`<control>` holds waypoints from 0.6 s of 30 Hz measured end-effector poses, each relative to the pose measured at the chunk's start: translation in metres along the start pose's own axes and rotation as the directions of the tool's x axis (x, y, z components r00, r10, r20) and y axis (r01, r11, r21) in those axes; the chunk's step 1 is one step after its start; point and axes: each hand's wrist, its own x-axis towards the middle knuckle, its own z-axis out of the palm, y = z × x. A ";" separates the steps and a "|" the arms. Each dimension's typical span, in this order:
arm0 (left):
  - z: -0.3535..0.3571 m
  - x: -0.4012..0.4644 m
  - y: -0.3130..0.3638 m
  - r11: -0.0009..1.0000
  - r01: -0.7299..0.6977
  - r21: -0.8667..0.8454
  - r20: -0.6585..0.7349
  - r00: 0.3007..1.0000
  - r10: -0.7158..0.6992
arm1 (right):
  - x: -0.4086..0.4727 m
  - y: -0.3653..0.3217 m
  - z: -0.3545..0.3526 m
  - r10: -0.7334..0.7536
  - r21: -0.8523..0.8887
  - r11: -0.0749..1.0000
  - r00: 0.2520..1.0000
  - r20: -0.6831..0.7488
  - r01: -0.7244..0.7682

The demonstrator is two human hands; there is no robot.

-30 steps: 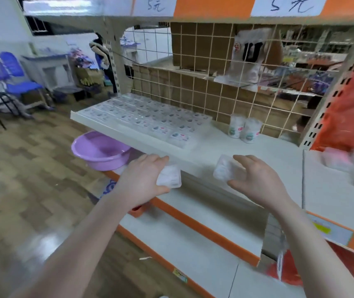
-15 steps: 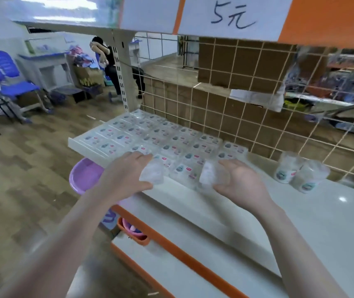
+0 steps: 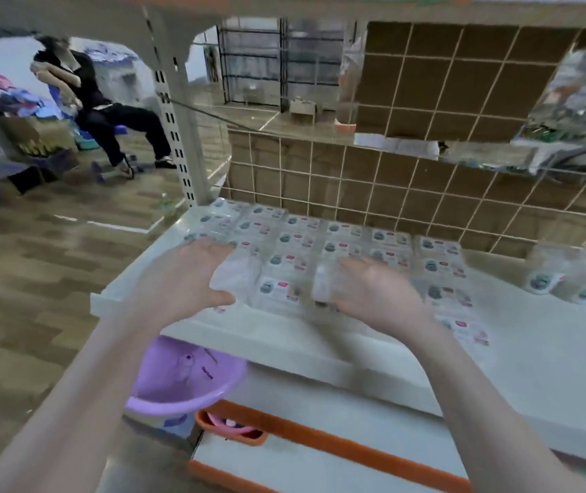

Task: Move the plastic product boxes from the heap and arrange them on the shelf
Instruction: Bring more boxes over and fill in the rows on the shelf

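Head view: your two hands are over the white shelf (image 3: 551,368), frame is motion-blurred.
Left hand (image 3: 181,282): fingers and thumb curled round a clear plastic box (image 3: 234,279), held just above the front-left of the rows.
Right hand (image 3: 377,297): grips a second clear box (image 3: 323,286) at its left edge, same height.
Shelved boxes (image 3: 337,243): flat rows, labels up, against the wire grid back (image 3: 426,193).
Round tubs (image 3: 565,282): right of the rows, on the same shelf.
Purple basin (image 3: 181,382): below the shelf edge.
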 end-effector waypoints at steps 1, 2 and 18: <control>0.001 0.004 -0.013 1.000 -0.029 -0.004 0.000 1.000 0.029 | 0.005 -0.010 0.006 0.017 -0.010 1.000 1.000 0.006 -0.017; 0.004 0.008 -0.024 0.998 -0.057 -0.013 0.008 0.998 0.057 | 0.009 -0.018 0.012 0.038 -0.021 0.999 0.999 0.005 -0.038; 0.020 0.023 -0.081 0.973 -0.152 -0.172 0.025 0.987 0.158 | 0.014 -0.045 0.030 0.107 -0.080 0.992 0.991 0.079 -0.100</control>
